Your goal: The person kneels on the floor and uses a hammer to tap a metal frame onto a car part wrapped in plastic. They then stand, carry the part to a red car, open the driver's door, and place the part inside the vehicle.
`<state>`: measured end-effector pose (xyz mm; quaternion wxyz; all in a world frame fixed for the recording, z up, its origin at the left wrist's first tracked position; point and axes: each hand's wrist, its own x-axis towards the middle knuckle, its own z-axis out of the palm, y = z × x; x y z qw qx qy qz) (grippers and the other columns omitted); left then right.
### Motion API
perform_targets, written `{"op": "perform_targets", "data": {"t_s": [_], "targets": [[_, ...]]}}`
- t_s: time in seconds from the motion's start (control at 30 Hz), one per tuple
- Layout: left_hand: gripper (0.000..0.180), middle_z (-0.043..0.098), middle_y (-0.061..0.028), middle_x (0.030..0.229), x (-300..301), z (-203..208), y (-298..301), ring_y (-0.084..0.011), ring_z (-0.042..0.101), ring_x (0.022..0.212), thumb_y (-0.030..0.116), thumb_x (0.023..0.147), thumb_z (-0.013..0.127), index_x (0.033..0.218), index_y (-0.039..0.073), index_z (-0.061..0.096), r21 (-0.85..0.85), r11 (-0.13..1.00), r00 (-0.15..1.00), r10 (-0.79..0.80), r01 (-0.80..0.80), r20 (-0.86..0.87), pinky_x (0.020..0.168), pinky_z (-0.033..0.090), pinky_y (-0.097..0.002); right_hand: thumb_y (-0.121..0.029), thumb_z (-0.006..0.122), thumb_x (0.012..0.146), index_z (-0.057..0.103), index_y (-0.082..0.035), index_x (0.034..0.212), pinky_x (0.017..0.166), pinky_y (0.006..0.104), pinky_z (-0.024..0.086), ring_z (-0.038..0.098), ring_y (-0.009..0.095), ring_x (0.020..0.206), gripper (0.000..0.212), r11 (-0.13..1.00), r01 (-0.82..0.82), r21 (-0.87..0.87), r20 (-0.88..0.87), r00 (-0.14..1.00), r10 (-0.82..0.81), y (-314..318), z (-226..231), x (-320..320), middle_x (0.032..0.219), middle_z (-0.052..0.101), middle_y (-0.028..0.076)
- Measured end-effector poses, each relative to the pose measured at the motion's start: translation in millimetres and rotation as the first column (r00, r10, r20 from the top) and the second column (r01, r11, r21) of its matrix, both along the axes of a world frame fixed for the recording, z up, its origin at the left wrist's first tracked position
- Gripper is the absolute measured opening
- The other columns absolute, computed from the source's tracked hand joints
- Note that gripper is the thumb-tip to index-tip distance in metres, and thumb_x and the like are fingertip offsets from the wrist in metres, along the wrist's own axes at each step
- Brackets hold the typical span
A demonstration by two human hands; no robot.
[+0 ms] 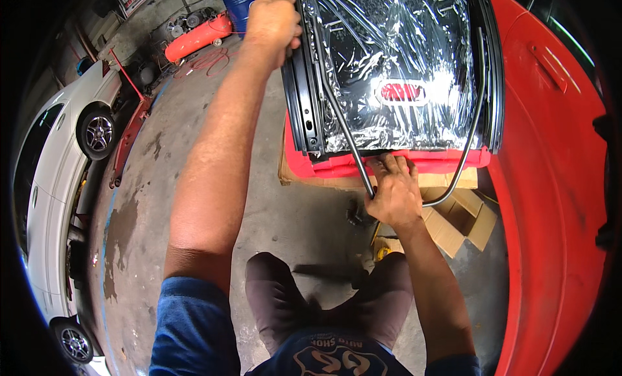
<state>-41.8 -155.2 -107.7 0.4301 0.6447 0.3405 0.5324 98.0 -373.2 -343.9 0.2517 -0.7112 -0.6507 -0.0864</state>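
A dark glass panel in a black metal frame, which looks like a sunroof assembly (402,58), lies in front of me under wrinkled clear film. My left hand (275,23) is closed around the far part of its left side rail (299,97). At the near edge, my right hand (394,191) rests with fingers extended against red padding (324,165) beneath the frame. A thin dark bent bar (350,142) curves out from the frame toward me, and the right hand's thumb side is close to or touching it. What lies under the fingertips is hidden.
Cardboard (466,178) shows under the padding, with an open cardboard box (453,220) below. A red car body (544,149) stands close at right. To the left are a white car (58,162), a red floor jack (133,129), a red air compressor (201,37) and a blue drum (240,6).
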Motion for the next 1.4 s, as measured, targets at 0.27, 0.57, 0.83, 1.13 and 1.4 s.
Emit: {"op": "perform_targets", "data": {"t_s": [0.27,0.57,0.83,1.13,1.4], "targets": [[0.033,0.046,0.0018,0.072,0,-3,1,-0.0093,0.039,0.055,0.039,0.111,0.048,0.111,0.006,0.053,0.02,1.0,1.0,-0.005,0.005,0.012,0.049,0.036,-0.028,-0.022,0.078,0.071,0.066,-0.009,0.133,0.114,0.0508,0.037,0.052,0.034,0.131,0.064,1.0,0.006,-0.01,-0.01,1.0,-0.006,0,0,0,0.135,0.06,0.014],[0.036,0.039,0.0061,0.062,-11,-3,10,-0.0077,0.033,0.043,0.051,0.111,0.043,0.098,0.018,0.049,-0.09,0.985,0.983,-0.138,0.149,0.122,0.037,0.029,-0.0254,-0.021,0.076,0.073,0.068,-0.009,0.131,0.116,0.0495,0.037,0.053,0.032,0.13,0.06,1.0,0.019,0.005,-0.017,1.0,-0.019,0,-3,-1,0.134,0.061,0.012],[0.039,0.042,0.0044,0.064,-10,2,2,-0.0091,0.037,0.044,0.051,0.108,0.049,0.102,0.013,0.05,-0.096,0.949,0.943,-0.28,0.3,0.183,0.036,0.032,-0.0271,-0.019,0.073,0.074,0.068,-0.009,0.132,0.117,0.0501,0.037,0.053,0.031,0.131,0.06,1.0,0.014,0.0,-0.049,0.999,-0.014,0,-8,1,0.135,0.062,0.012],[0.035,0.042,0.005,0.066,-3,-7,-3,-0.0074,0.035,0.047,0.049,0.11,0.047,0.104,0.015,0.05,-0.124,0.951,0.912,-0.227,0.283,0.341,0.039,0.029,-0.0252,-0.025,0.074,0.074,0.063,-0.006,0.137,0.119,0.0555,0.032,0.048,0.033,0.137,0.068,0.995,-0.011,-0.101,-0.041,0.999,0.007,-6,8,-1,0.138,0.057,0.015],[0.033,0.046,0.0016,0.066,10,-1,-19,-0.009,0.038,0.046,0.045,0.111,0.047,0.106,0.012,0.049,-0.13,0.98,0.955,-0.109,0.15,0.276,0.04,0.031,-0.0271,-0.027,0.077,0.072,0.067,-0.008,0.131,0.116,0.0504,0.034,0.053,0.032,0.129,0.063,1.0,0.003,-0.008,-0.033,0.999,-0.003,-5,2,1,0.132,0.061,0.013]]}}
